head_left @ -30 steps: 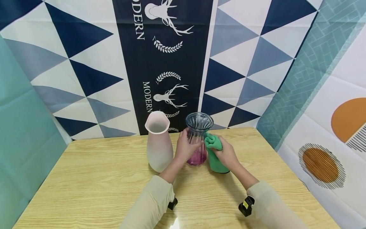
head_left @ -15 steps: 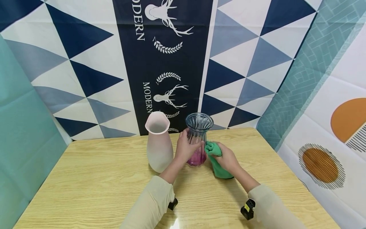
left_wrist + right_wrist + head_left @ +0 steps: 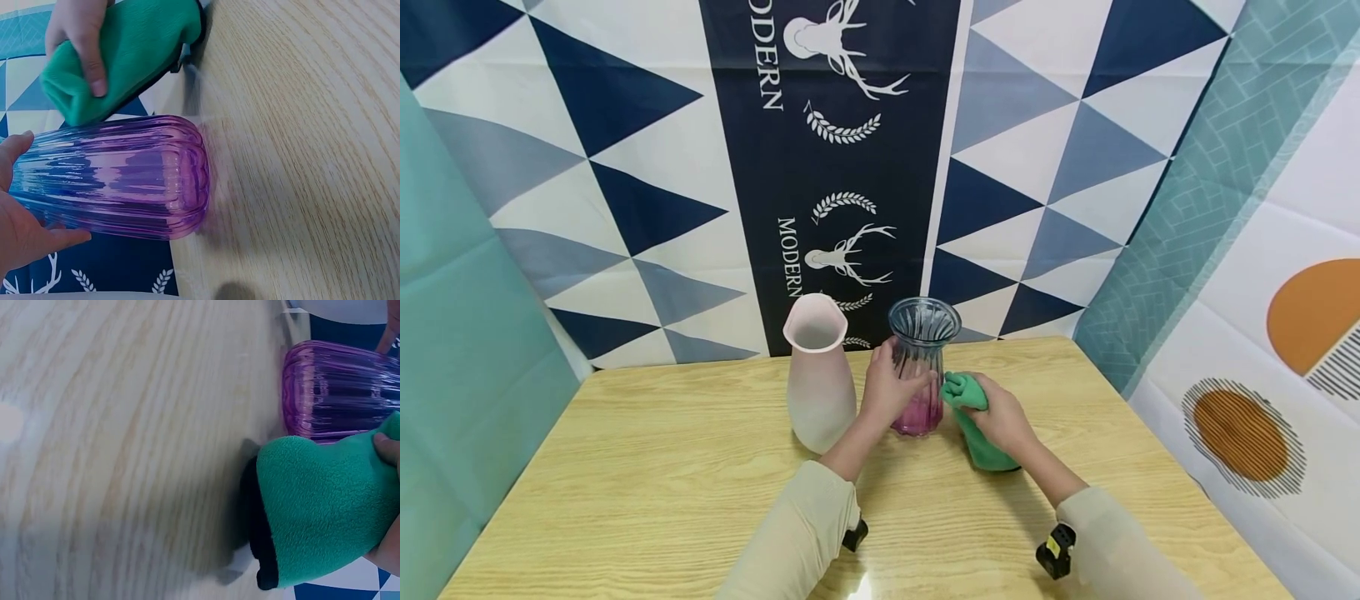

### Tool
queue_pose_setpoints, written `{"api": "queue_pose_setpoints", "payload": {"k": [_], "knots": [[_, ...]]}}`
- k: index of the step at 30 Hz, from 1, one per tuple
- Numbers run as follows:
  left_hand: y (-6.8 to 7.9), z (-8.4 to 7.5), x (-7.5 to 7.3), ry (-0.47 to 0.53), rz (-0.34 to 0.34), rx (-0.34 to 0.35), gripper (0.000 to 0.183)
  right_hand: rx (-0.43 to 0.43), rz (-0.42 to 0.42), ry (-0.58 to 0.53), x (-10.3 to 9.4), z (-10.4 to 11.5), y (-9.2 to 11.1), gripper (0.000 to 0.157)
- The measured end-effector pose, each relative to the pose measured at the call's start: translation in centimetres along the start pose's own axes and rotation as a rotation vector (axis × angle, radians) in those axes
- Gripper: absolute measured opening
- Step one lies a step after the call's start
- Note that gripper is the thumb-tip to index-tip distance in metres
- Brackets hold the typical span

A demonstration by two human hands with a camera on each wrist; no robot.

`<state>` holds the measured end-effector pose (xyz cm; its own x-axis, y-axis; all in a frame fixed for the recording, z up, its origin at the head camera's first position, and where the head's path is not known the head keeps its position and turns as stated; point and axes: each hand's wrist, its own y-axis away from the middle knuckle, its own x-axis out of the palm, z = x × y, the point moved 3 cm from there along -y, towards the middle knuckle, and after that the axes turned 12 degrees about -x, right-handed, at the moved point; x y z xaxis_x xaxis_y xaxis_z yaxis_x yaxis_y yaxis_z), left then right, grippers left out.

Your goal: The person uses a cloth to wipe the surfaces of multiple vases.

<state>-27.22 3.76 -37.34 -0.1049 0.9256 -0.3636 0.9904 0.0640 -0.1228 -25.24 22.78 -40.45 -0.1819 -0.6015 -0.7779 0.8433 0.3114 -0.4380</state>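
A ribbed glass vase, blue at the flared top and fading to pink-purple at the base, stands upright near the table's back edge. My left hand grips its middle from the left, thumb and fingers around the glass. On the vase's right side, my right hand holds a bunched green cloth with a dark edging. In the left wrist view the cloth lies close against the vase; whether they touch is hard to tell. The right wrist view shows the cloth hanging below the fingers.
A pale pink-to-white vase with a wavy rim stands just left of my left hand. The light wood table ends at a patterned wall hanging. Teal cloth walls flank the sides.
My right hand with the cloth has moved down and slightly right along the vase. My left hand keeps its grip, and both vases stay in place. The head view has shifted slightly.
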Motion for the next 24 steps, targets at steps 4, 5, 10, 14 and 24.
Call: {"api": "queue_pose_setpoints", "payload": {"k": [4,5,10,14,24], "knots": [[-0.1,0.1,0.1,0.002,0.001,-0.008,0.076,0.018,-0.09,-0.074,-0.7,0.0,-0.4,0.05],[-0.1,0.1,0.1,-0.001,0.002,-0.011,0.076,0.023,-0.112,-0.09,-0.9,0.1,-0.5,0.05],[-0.2,0.2,0.2,-0.011,0.001,-0.018,0.077,0.032,-0.217,-0.144,-1.6,0.5,-1.1,0.048],[-0.2,0.2,0.3,-0.003,0.006,-0.022,0.078,0.016,-0.28,-0.149,-2.1,1.0,-1.6,0.046],[0.0,0.1,0.1,-0.027,-0.001,0.016,0.076,0.001,-0.311,-0.196,-2.7,1.9,-2.6,0.051]]}}
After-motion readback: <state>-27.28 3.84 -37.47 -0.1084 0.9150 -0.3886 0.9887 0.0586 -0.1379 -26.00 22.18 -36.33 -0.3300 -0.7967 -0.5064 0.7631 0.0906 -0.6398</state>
